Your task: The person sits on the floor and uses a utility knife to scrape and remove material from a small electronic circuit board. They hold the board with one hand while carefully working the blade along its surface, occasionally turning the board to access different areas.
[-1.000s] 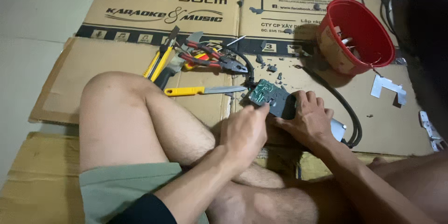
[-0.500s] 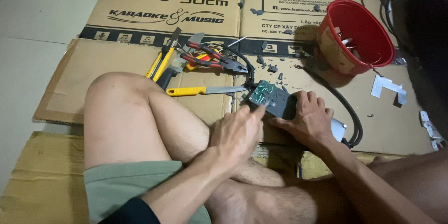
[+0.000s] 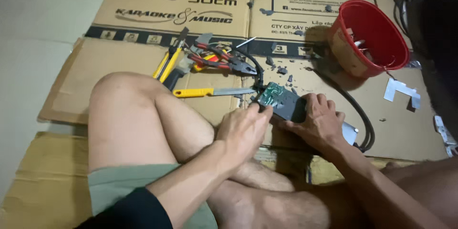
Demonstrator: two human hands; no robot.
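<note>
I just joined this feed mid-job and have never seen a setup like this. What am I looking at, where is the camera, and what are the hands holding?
No machine here: a person sits on flattened cardboard, and the one camera is on their head, looking down past a bent knee. The left hand and right hand both grip a small dark box with a green circuit board showing. A black cable runs beside it. On the cardboard lie a yellow-handled knife, red pliers, and a tipped red bucket holding small parts.
</note>
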